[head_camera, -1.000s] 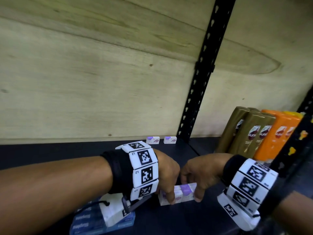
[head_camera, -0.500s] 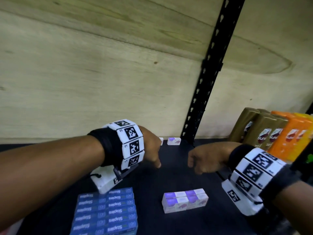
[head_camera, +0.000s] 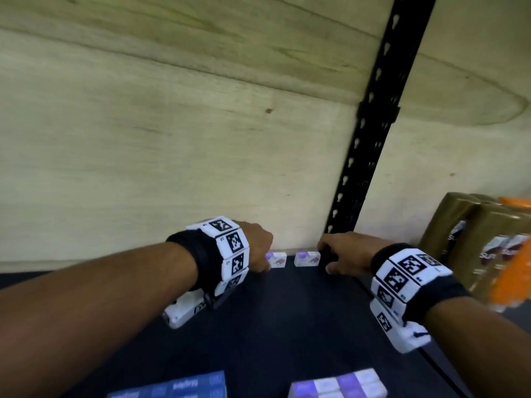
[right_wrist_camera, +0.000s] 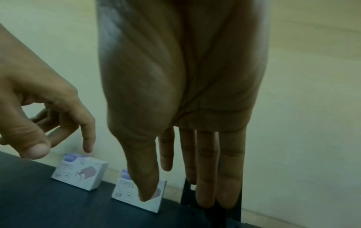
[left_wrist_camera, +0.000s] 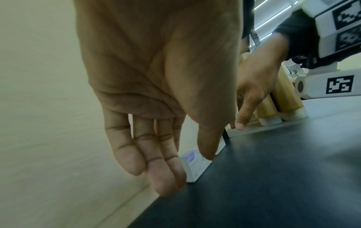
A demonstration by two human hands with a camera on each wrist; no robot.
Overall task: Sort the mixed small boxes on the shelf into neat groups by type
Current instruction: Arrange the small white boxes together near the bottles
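While the blue box stack (head_camera: 169, 386) sits at the shelf's (head_camera: 287, 326) front left, the left hand (head_camera: 254, 245) hangs slack-fingered just left of one staple box (head_camera: 278, 259) by the back wall — its twin (head_camera: 307, 258) beside the right hand (head_camera: 343, 255), fingers straight, holding nothing.

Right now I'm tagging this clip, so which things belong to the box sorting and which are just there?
Job:
- two loose purple staples boxes, one, the other
- purple box group
- blue Staples boxes
- left hand
- right hand

Just there:
- gold bottles
- orange bottles
- black upright
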